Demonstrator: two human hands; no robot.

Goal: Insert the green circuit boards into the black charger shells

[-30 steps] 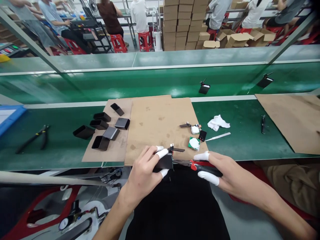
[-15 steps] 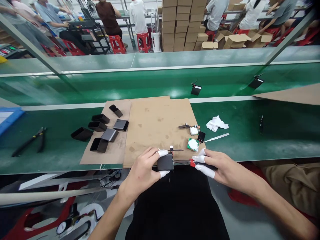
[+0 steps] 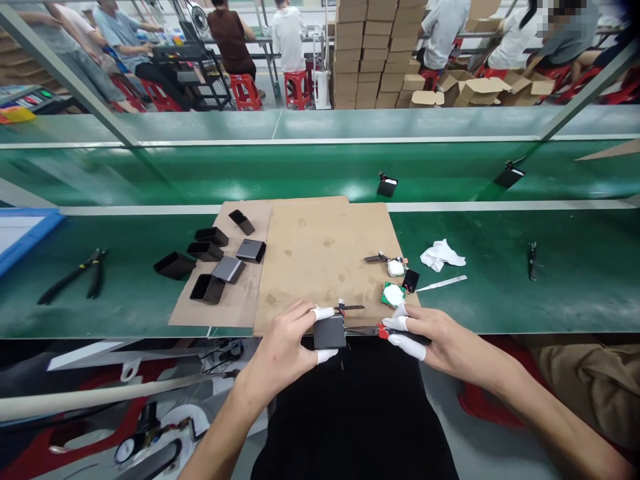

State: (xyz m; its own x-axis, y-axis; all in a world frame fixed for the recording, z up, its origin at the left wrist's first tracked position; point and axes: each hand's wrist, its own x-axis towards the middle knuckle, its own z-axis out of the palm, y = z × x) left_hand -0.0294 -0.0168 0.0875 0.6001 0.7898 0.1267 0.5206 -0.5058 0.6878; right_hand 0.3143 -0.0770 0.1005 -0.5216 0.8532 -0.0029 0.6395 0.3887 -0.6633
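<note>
My left hand (image 3: 293,337), with white covers on its fingertips, grips a dark grey rectangular device (image 3: 329,332) at the table's front edge, above my lap. A small connector with a dark strip (image 3: 349,307) sticks out at the device's top right. My right hand (image 3: 425,333), also with white fingertip covers, is closed around a red-and-black-handled tool (image 3: 383,331). The tool's thin dark shaft points left and meets the device's right side; its exact tip is hidden. Just beyond my right fingers lie a green circuit board with a white disc (image 3: 393,294) and a small black piece (image 3: 411,281).
Several dark casings (image 3: 229,269) lie on the left part of the cardboard (image 3: 320,247). Pliers (image 3: 75,275) are at far left. A white cloth (image 3: 442,255), a white strip (image 3: 443,283) and a black tool (image 3: 533,261) lie right. Two black devices (image 3: 387,185) rest on the green belt.
The whole view has shifted slightly to the left and down the scene slides right. Both hands keep their grips, and the tool's shaft stays at the device's right side.
</note>
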